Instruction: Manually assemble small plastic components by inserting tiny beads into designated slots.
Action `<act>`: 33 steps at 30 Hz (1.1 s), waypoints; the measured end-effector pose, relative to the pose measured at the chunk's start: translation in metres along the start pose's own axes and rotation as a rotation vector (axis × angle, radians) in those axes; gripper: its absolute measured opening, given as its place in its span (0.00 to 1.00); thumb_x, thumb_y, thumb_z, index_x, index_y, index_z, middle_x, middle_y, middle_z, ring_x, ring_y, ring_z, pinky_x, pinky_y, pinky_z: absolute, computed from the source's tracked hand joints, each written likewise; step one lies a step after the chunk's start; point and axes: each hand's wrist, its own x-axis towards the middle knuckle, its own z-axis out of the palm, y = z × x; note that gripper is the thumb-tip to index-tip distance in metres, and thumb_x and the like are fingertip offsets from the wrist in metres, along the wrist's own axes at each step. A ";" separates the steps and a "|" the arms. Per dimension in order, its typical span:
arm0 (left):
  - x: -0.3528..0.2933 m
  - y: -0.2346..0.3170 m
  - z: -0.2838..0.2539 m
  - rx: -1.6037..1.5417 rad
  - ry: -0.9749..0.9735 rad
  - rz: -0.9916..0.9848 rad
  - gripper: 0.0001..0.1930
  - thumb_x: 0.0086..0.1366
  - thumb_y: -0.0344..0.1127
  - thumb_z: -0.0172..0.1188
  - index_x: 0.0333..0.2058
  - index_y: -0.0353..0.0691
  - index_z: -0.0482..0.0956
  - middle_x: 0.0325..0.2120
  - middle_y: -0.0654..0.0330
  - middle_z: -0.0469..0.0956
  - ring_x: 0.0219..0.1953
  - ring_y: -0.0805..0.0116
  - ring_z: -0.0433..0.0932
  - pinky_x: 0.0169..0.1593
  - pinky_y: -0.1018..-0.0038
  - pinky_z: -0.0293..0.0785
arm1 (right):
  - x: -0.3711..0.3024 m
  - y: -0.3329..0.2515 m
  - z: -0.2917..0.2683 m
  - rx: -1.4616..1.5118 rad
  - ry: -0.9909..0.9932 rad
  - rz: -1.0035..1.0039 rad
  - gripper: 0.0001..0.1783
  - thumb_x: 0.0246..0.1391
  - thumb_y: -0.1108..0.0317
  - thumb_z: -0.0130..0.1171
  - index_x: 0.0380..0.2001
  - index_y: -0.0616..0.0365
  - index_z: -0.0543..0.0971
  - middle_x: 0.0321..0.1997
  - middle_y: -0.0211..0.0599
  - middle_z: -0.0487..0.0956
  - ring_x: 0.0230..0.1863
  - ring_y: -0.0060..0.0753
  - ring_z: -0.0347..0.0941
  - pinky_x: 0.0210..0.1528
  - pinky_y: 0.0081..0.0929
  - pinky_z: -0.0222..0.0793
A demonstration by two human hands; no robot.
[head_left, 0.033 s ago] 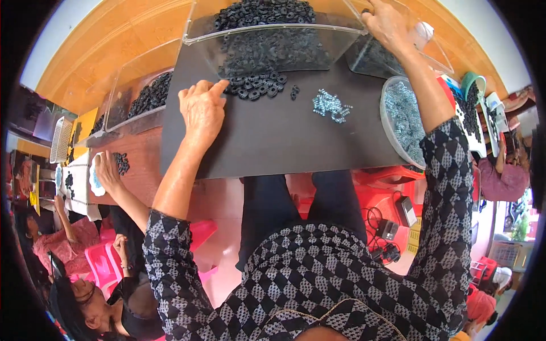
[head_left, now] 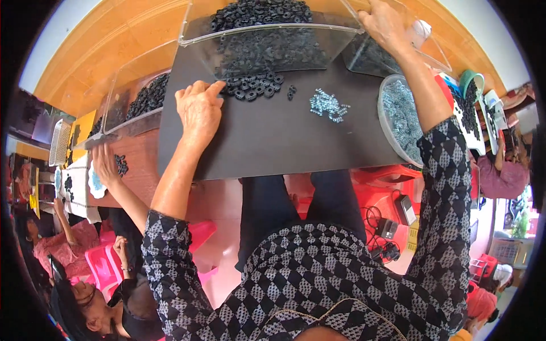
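My left hand [head_left: 198,108] is on the dark tabletop [head_left: 256,142], its knuckles bent and one finger stretched right. That finger reaches the left end of a pile of small black ring-like parts [head_left: 254,87]. At the upper right my right hand [head_left: 387,25] has its fingers apart by the corner of a large clear plastic box [head_left: 199,54] and over a second clear box [head_left: 364,59]. I see nothing held in either hand, though some fingertips are hidden. A small heap of metal springs [head_left: 328,105] lies right of the black pile, with a few loose black parts [head_left: 292,92] between.
A round clear tub of springs [head_left: 398,108] stands at the table's right edge, beneath my right forearm. Black parts fill much of the large box. To the left, a co-worker's hand [head_left: 105,165] rests at a reddish table [head_left: 139,153]. A red stool [head_left: 387,182] with cables is below.
The whole view has shifted slightly left. My hands stay nearly where they were against the table and boxes. The co-worker's hand on the left has changed its pose.
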 end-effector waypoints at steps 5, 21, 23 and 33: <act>0.003 -0.004 -0.001 0.007 -0.054 -0.016 0.13 0.45 0.33 0.65 0.34 0.48 0.82 0.27 0.60 0.75 0.36 0.62 0.74 0.43 0.64 0.61 | -0.028 -0.035 -0.025 0.116 0.247 -0.158 0.20 0.41 0.69 0.57 0.42 0.62 0.75 0.37 0.49 0.74 0.40 0.48 0.70 0.43 0.37 0.68; -0.045 0.074 -0.045 -1.188 -0.144 -0.615 0.09 0.61 0.31 0.59 0.37 0.32 0.78 0.27 0.62 0.77 0.26 0.78 0.73 0.31 0.83 0.70 | -0.151 -0.081 -0.028 0.432 -0.119 -0.280 0.09 0.39 0.77 0.60 0.27 0.54 0.79 0.25 0.35 0.73 0.31 0.40 0.69 0.32 0.34 0.67; -0.054 0.089 -0.040 -1.314 -0.132 -0.639 0.08 0.61 0.29 0.58 0.38 0.32 0.78 0.27 0.62 0.77 0.26 0.77 0.73 0.31 0.83 0.70 | -0.163 -0.089 -0.031 0.381 -0.201 -0.309 0.09 0.38 0.77 0.61 0.28 0.55 0.79 0.26 0.34 0.72 0.32 0.39 0.68 0.33 0.32 0.65; -0.065 0.110 -0.032 -1.416 -0.117 -0.658 0.08 0.60 0.28 0.60 0.37 0.31 0.78 0.30 0.62 0.78 0.29 0.77 0.75 0.32 0.82 0.73 | -0.165 -0.106 -0.014 0.197 -0.247 -0.407 0.07 0.35 0.75 0.60 0.23 0.60 0.78 0.26 0.37 0.70 0.32 0.40 0.65 0.34 0.33 0.62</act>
